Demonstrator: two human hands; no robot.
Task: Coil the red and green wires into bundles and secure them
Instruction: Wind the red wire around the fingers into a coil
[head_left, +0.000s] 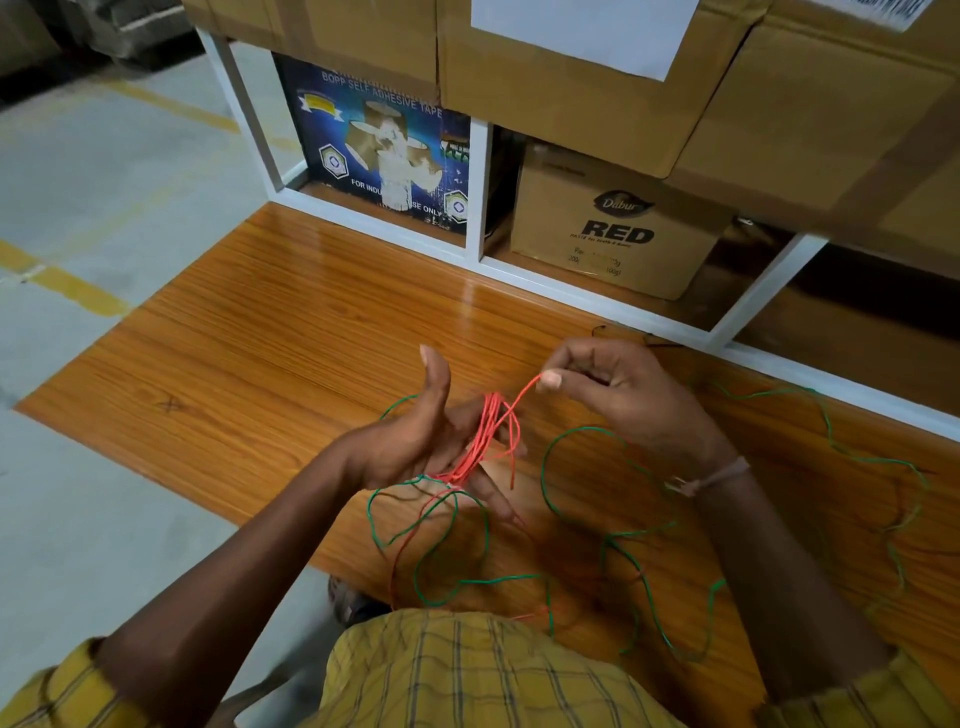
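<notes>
I count two hands and two wires. My left hand (415, 447) is spread flat, palm turned up, thumb pointing to 12 o'clock, fingers straight; several turns of the red wire (485, 436) are wound across these fingers as a thin, glossy bundle. My right hand (618, 395) pinches the free end of the red wire between thumb and forefinger, at 2 o'clock from the bundle, and this strand runs tight and straight. The other fingers are curled in.

The green wire (582, 431) lies loose on the wooden table (260, 338) in many wavy loops, from 6 o'clock below the left hand to the far 3 o'clock side. The table top is orange-brown, shiny, with straight grain lines.

On the right wrist there is one thin string bracelet (711, 480). Behind the table stands a white metal rack (478, 208) with one dark blue tape box (374, 140) and one brown carton printed "RED" (618, 234); more plain cartons lie above.
</notes>
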